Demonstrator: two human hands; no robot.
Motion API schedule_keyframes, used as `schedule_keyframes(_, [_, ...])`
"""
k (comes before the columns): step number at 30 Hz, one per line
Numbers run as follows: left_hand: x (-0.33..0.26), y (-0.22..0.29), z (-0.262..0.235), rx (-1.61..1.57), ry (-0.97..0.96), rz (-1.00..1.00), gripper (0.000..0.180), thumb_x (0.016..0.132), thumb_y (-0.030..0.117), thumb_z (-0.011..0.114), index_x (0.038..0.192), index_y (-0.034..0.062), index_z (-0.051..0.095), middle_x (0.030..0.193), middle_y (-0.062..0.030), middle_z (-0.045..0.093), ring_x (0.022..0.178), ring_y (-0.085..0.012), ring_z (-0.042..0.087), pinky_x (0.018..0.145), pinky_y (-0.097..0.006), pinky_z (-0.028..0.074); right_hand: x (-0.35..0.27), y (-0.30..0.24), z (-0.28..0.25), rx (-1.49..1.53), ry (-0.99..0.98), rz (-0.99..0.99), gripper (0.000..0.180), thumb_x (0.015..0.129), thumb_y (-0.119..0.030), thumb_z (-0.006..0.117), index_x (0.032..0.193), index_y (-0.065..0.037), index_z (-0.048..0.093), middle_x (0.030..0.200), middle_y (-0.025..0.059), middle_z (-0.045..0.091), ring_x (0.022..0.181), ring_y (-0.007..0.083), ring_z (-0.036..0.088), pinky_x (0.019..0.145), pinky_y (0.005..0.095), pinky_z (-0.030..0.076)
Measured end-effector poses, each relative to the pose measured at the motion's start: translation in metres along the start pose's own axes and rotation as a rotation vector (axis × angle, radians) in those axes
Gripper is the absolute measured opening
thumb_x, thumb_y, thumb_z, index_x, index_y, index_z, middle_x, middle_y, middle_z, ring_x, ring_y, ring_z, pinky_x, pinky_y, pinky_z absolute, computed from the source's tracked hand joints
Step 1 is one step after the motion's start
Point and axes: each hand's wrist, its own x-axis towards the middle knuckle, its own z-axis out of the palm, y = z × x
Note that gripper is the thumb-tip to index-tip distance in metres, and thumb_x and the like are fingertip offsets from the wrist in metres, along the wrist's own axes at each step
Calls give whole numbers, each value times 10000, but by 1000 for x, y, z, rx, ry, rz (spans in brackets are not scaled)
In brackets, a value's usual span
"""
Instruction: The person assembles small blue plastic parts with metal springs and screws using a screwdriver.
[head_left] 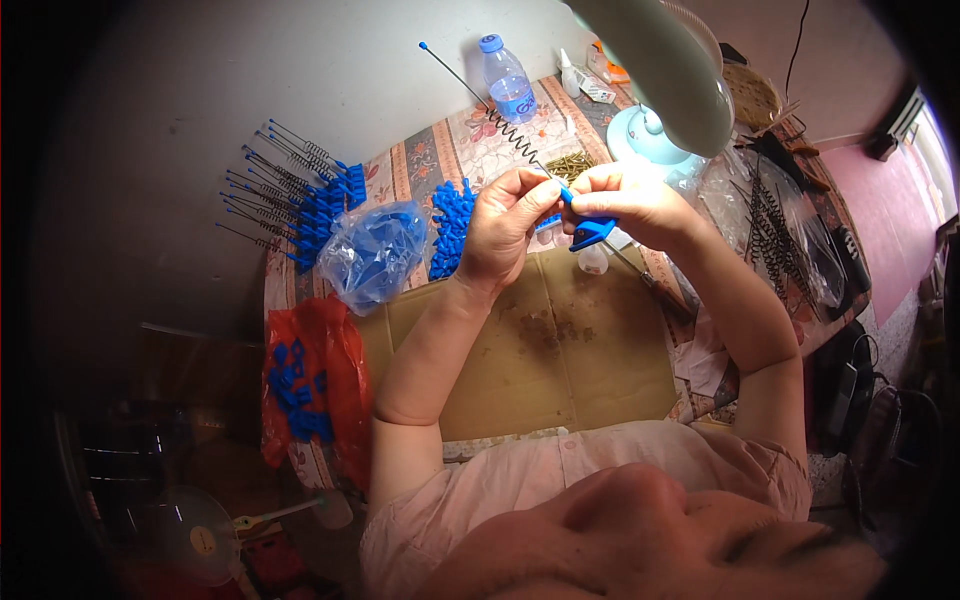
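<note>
Over the cardboard (590,330), both hands are raised and close together around one assembly. My left hand (505,222) is closed, thumb and fingers pinching the lower end of a black coiled spring wire (512,133). That wire slants up and left to a small blue ball tip. My right hand (635,205) grips a blue plastic base (594,233) where it meets the wire; fingers hide the joint. Below them are a small translucent cup (592,261) and a screwdriver (665,297). Just behind lies a heap of brass-coloured screws (570,166).
Left: a row of blue-based spring pieces (320,220), a clear bag (372,255), small blue parts (452,225), and a red bag (345,345) of blue pieces. Behind: a water bottle (508,85). A lamp (660,75) overhangs the right side, near bagged black springs (775,230).
</note>
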Motion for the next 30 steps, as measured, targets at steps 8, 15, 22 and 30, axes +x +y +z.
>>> schedule_keyframes(8, [-2,-1,0,-16,-6,-7,85,942,88,555,997,30,584,968,-85,642,886,-168,616,824,-348,507,-4,-5,6,-31,53,23,207,882,-207,682,883,-5,640,841,46,656,765,98,607,737,248,495])
schedule_keyframes(15, [-6,-1,1,-46,9,13,87,941,67,566,994,9,602,937,-71,660,856,-122,633,817,-263,524,-7,-4,11,-80,85,0,199,884,-163,673,920,30,646,834,47,655,730,92,602,692,242,509])
schedule_keyframes(22, [-8,2,1,-25,-47,25,102,946,56,550,1009,-4,602,962,-91,665,879,-143,638,833,-286,525,-8,-7,16,-96,93,14,176,888,-134,659,932,36,656,832,42,659,739,81,598,695,242,506])
schedule_keyframes(30, [-11,5,5,90,-27,99,119,945,63,556,1001,-26,612,962,-98,669,898,-148,631,873,-299,504,-8,-6,16,-166,89,-11,171,884,-135,662,936,27,661,825,33,661,746,75,602,708,241,506])
